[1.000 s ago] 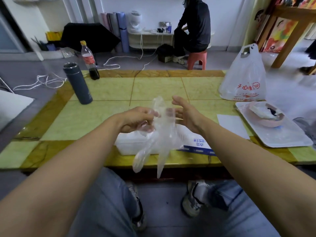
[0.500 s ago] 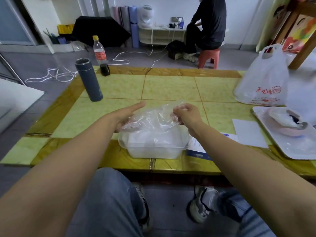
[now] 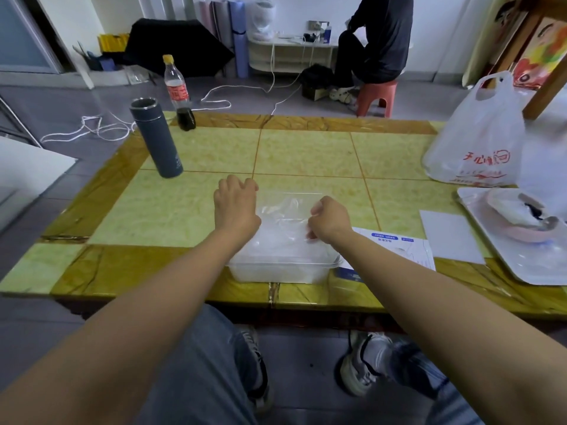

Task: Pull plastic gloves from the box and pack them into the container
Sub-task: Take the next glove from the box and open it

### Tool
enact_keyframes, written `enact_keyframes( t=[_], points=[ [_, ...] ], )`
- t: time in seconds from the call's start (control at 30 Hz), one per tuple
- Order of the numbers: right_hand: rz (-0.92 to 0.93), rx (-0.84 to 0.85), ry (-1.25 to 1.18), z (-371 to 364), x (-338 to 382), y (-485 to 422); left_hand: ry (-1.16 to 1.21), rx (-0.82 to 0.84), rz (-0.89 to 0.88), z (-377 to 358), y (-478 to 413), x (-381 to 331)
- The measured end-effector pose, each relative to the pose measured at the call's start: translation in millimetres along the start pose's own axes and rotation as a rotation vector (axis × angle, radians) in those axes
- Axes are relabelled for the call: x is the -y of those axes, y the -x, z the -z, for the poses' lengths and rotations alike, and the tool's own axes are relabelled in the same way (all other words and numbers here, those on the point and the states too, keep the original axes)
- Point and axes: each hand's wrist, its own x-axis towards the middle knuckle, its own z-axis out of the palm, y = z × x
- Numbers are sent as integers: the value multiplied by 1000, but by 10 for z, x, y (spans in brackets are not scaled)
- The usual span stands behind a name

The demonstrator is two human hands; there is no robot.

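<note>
Right hand (image 3: 329, 220) on clear, wrinkled glove (image 3: 287, 210) over container (image 3: 276, 273)

We are sitting in a lived-in home room: a low tiled counter (image 3: 306, 154) with a soda bottle (image 3: 176, 87), flask (image 3: 156, 138) and shopping bag (image 3: 478, 139), and a person (image 3: 377, 38) sitting on a plastic stool (image 3: 376, 95) at the far wall.

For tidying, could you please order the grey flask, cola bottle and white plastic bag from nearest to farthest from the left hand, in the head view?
1. grey flask, leftward beyond the left hand
2. cola bottle, table's far edge
3. white plastic bag, far right
</note>
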Motion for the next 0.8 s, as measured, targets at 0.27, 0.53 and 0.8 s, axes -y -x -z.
enact_keyframes(
  t=[0.27,0.53,0.8],
  points=[
    [71,78,319,-110,41,4,-36,654,-55,-292,106,-169],
    [494,-23,203,-160,245,44,7,876,-5,-431,-22,-129],
    [-47,482,234,-453,-37,-139,20,1003,41,-529,-42,-26]
  ],
)
